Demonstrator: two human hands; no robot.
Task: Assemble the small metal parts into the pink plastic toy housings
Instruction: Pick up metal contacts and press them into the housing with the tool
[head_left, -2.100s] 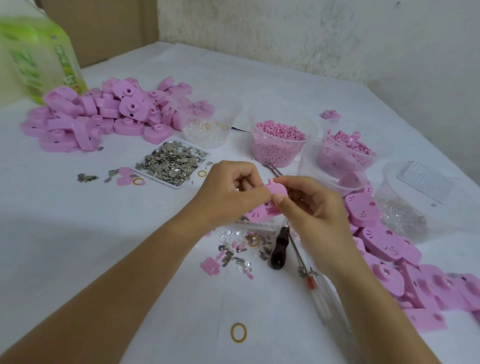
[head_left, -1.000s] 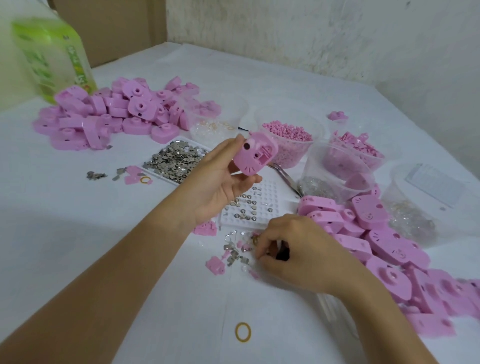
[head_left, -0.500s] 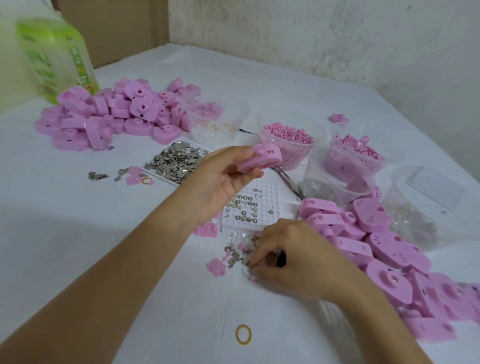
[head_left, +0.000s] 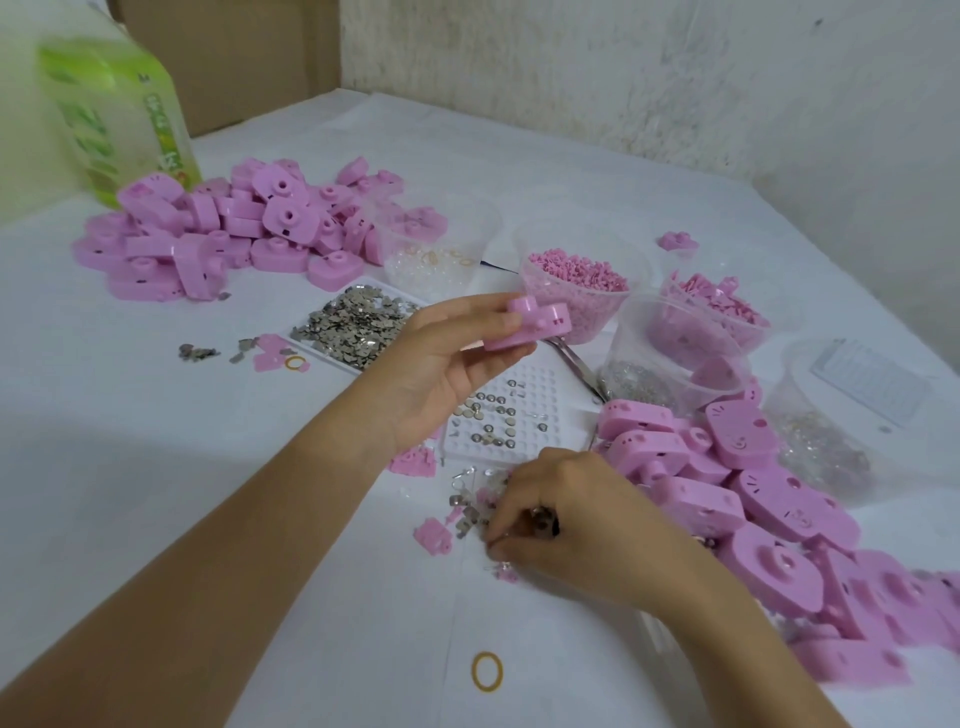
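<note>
Few metal parts (head_left: 467, 512) visible beneath curled right hand (head_left: 582, 525)

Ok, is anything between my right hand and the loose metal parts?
Nothing visible: the right hand rests its fingertips among the loose metal parts; the left hand holds a pink housing higher up.

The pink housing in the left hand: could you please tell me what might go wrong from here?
1. The left hand pinches the pink housing in its fingertips near the white tray; a drop could jolt the metal pieces seated there.
2. The right hand picks in a mixed scatter of loose parts; it may lift the wrong piece.
</note>
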